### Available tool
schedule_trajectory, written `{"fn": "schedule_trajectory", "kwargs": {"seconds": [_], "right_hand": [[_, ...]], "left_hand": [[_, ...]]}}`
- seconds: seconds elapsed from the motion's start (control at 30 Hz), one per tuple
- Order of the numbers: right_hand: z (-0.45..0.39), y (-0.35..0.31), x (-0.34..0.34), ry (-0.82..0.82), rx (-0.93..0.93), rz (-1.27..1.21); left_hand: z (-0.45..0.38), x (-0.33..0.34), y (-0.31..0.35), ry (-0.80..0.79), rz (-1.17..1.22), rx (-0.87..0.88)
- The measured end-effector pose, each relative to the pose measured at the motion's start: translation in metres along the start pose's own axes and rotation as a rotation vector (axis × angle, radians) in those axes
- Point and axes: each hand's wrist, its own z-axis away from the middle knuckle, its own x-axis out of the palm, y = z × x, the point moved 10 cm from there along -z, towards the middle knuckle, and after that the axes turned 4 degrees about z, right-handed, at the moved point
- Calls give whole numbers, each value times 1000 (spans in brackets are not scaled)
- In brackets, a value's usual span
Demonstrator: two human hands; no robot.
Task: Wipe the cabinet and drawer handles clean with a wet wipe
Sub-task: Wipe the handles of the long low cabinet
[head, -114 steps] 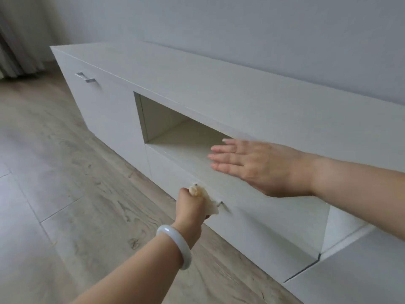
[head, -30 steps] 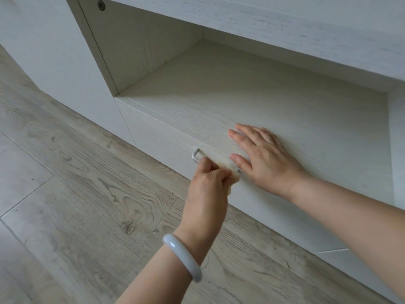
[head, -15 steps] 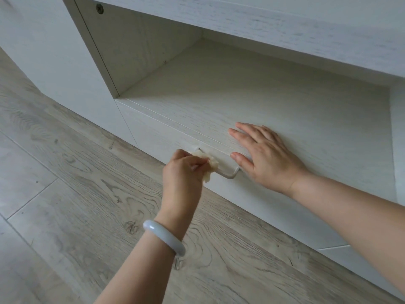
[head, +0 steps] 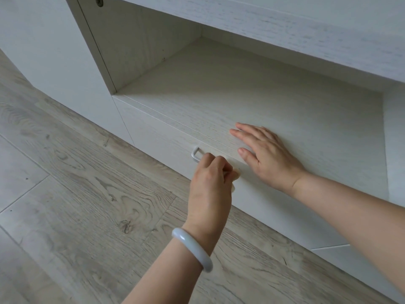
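Observation:
A silver bar handle sits on the white drawer front under an open shelf. Only the handle's left end shows. My left hand, with a pale bangle on the wrist, grips a crumpled wet wipe wrapped over the handle's right part and hides most of both. My right hand lies flat with straight fingers on the shelf floor just above the drawer, its thumb near the shelf's front edge.
The white low cabinet has a closed door panel to the left of the open niche and another panel at the right. A screw head shows on the niche's side wall. Grey wood-look flooring runs along the cabinet's foot.
My left hand with the wipe has slid right along the handle, so the handle's left end is bare and its right end is covered. My right hand has stayed flat on the shelf.

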Motion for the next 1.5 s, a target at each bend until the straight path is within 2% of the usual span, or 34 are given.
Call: {"fn": "schedule_trajectory", "kwargs": {"seconds": [0.07, 0.23, 0.4, 0.53, 0.8, 0.87, 1.0, 1.07, 1.2, 1.4, 1.5], "right_hand": [[0, 0, 0, 1, 3, 5], [-1, -1, -1, 14, 1, 2], [-1, -2, -3, 32, -9, 4], [-1, 0, -3, 37, -9, -2], [1, 0, -4, 37, -11, -14], [2, 0, -3, 32, -7, -10], [2, 0, -3, 36, -5, 2], [2, 1, -3, 34, -7, 8], [2, 1, -3, 33, -7, 13], [1, -1, -4, 32, -12, 18], [2, -1, -3, 32, -12, 25]], "left_hand": [[-4, 6, 8, -24, 13, 55], [-1, 13, 25, -9, -332, 257], [8, 17, 31, 30, -449, 408], [4, 25, 29, 23, -376, 463], [14, -13, 16, 82, -147, 397], [6, -37, 0, 145, -135, 304], [-16, -72, -44, 233, -48, -74], [-23, -69, -53, 232, 3, -153], [-24, -56, -73, 261, 320, -363], [-23, -45, -85, 311, 585, -501], [-10, -47, -86, 341, 576, -530]]}}
